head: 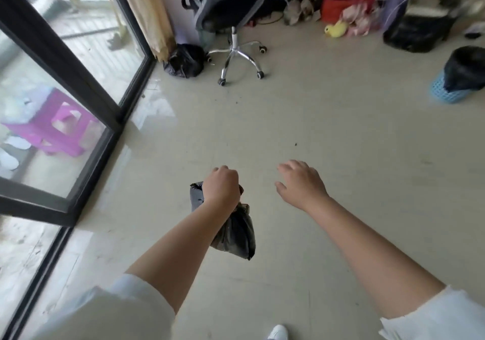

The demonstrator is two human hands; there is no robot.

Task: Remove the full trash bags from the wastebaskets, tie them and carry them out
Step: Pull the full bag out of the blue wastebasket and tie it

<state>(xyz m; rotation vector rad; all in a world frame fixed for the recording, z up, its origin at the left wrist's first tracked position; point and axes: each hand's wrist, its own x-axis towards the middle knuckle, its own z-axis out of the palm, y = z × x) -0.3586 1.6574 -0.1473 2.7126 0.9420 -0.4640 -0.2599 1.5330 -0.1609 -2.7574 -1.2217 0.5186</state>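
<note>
Left hand point(221, 185) was clenched round the gathered neck of a small black trash bag point(234, 231); the bag hung below the fist, clear of the floor point(328, 119), probably held by the neck so the weight kept the mouth closed. Whether the neck was knotted could not be told, since the fist hid it.

Right hand point(301, 182) held nothing, fingers loosely spread, well apart from the bag, likely kept free for the next one.

A second black bag point(185, 60) sat on the floor in the corner, between the curtain point(147, 11) and the office chair point(232, 6), near the glass door point(65, 59). It looked set down there to wait for carrying out.

At far right a blue wastebasket point(443, 90) stood on the floor with a black liner point(465, 68) draped over its rim, so judged not yet emptied.
</note>
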